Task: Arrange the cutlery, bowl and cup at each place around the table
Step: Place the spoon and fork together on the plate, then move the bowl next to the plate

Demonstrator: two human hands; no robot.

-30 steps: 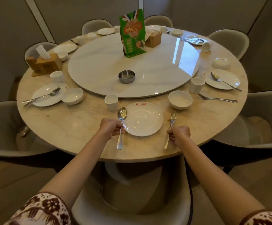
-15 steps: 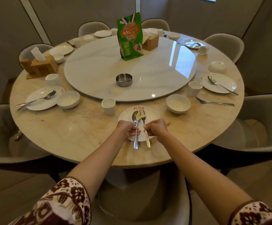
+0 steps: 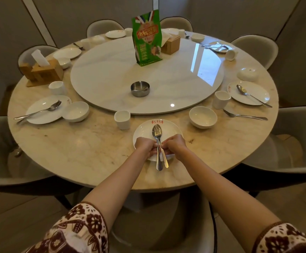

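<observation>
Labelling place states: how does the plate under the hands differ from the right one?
The near plate holds stacked spoon and stacked fork, gripped by left hand and right hand; right plate holds only a lone spoon. The right plate's stray fork lies on the table; near plate's doesn't. Both white, round.

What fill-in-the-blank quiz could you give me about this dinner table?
1. The left hand and right hand hold the spoon and fork over a plate, whose cup stands on its ____ side.
2. The bowl lies on the plate's ____ side.
3. The bag standing on the turntable is ____.

Missing words: left; right; green.
</observation>
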